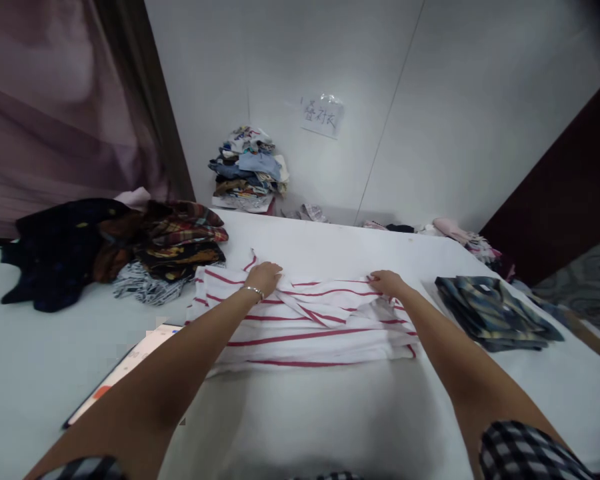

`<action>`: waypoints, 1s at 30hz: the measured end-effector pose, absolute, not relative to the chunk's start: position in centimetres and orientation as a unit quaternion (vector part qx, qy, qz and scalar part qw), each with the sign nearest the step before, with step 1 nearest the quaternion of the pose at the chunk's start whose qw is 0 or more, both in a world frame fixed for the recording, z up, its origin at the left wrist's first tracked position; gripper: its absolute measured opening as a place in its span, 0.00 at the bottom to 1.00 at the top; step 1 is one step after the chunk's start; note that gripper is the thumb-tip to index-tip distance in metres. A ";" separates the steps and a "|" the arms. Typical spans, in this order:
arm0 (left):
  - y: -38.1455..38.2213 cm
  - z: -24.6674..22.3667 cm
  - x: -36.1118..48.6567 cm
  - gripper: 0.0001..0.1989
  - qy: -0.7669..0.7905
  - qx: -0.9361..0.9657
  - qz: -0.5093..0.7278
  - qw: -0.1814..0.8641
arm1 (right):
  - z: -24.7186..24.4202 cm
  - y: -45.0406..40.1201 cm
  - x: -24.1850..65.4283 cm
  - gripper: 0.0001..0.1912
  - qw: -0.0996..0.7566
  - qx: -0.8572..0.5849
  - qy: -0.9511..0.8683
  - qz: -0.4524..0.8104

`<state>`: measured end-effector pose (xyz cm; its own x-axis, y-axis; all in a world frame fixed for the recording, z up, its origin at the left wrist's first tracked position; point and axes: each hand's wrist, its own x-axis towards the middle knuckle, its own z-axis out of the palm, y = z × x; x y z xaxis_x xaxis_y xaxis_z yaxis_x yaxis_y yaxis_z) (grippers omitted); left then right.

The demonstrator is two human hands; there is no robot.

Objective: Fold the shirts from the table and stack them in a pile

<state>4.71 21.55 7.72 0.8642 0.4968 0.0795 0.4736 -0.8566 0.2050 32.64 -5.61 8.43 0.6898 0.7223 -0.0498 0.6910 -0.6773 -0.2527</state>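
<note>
A white shirt with red stripes (300, 333) lies partly folded on the white table (300, 413) in front of me. My left hand (266, 277) is closed on the cloth near its far left part, and a silver bracelet (253, 291) circles that wrist. At the far right part, my right hand (387, 283) pinches the striped fabric. Between the hands a layer of the shirt lies doubled over, with a loose flap slanting across the middle. The fingertips of both hands are partly hidden in the cloth.
Left stands a heap of dark and plaid clothes (175, 233); a lit tablet (125, 370) lies partly under my left forearm. Folded plaid shirts (490, 310) are at right. Behind the table are a tall clothes pile (253, 167) and a wall sign (323, 117).
</note>
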 end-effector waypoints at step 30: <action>27.0 19.3 -2.6 0.19 0.240 0.902 0.004 0.358 | 6.8 -11.6 34.8 0.21 0.442 -0.815 -0.355 0.125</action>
<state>-2.61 26.96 19.29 0.8847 0.4357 -0.1657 0.4306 -0.6277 0.6485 34.84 -11.62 6.77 0.7174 0.6879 0.1099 0.4673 -0.3581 -0.8083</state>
